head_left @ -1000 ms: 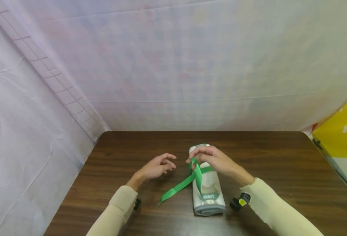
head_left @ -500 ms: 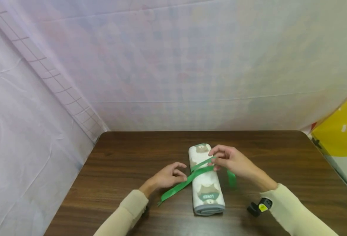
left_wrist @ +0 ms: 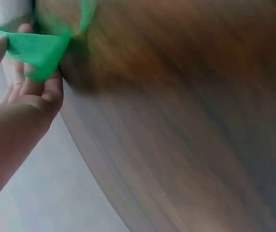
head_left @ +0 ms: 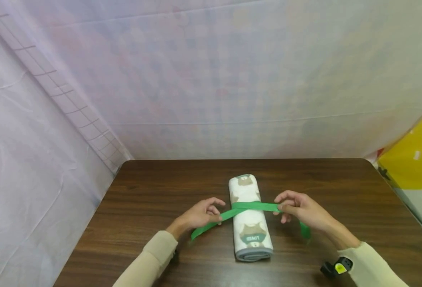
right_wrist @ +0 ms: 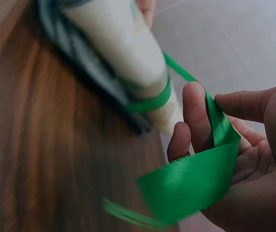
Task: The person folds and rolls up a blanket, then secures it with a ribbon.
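Observation:
A rolled white cloth with grey edging and bear prints lies lengthwise on the table. Around its middle runs a green ribbon, its two ends drawn out to either side. My left hand pinches the left end between thumb and fingers, and the tail hangs past it. On the other side my right hand pinches the right end, with a loose tail below the palm. In the right wrist view the ribbon passes between thumb and fingertips and folds over the palm.
The brown wooden table has its far edge against a pale hanging sheet. A yellow patterned piece hangs beyond the right edge. A black wrist device sits at the right cuff.
My right hand has moved right with its ribbon end, pulling it across the roll. My left hand came in from the left and took hold of the other end. The roll stays nearly in place.

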{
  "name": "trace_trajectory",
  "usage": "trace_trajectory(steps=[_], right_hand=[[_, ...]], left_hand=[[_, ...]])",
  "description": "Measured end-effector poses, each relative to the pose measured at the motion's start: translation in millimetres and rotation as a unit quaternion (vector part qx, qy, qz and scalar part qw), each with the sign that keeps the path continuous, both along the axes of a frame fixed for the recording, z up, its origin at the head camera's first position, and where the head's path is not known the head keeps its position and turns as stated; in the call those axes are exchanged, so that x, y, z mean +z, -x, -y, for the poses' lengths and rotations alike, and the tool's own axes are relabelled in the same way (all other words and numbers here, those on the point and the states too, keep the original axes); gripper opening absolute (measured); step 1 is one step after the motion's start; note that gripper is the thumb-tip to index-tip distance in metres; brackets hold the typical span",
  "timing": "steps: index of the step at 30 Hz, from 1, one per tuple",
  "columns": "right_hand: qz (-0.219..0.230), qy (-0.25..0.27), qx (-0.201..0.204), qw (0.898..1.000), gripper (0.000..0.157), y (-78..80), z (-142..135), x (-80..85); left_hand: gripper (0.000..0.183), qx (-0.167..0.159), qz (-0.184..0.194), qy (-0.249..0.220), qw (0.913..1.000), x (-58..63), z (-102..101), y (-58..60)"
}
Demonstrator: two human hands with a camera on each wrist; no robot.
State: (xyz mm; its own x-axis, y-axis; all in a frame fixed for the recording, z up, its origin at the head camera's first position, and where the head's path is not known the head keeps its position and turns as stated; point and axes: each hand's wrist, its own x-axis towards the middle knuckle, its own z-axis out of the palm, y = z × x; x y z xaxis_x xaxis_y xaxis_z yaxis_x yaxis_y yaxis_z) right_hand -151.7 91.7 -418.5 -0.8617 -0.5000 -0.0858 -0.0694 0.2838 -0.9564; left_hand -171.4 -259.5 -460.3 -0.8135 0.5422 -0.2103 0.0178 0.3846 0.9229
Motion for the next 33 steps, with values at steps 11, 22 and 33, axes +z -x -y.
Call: trace_trajectory(steps=[11, 22, 33], right_hand=[[0.028, -0.018, -0.021, 0.999, 0.028, 2.0, -15.9, -30.9], [0.049, -0.043, -0.010, 0.998, 0.019, 1.9, -19.4, -53.0], [0.011, -0.099, -0.006, 0.995, 0.013, -0.6, -15.2, -52.3]], left_hand=[[0.041, 0.009, -0.004, 0.008, 0.9999, -4.9, 13.9, 8.0], [0.044, 0.008, 0.032, -0.002, 0.9994, -7.8, 21.5, 8.7], [0.044, 0.011, 0.046, -0.004, 0.9989, -7.8, 19.2, 7.8]])
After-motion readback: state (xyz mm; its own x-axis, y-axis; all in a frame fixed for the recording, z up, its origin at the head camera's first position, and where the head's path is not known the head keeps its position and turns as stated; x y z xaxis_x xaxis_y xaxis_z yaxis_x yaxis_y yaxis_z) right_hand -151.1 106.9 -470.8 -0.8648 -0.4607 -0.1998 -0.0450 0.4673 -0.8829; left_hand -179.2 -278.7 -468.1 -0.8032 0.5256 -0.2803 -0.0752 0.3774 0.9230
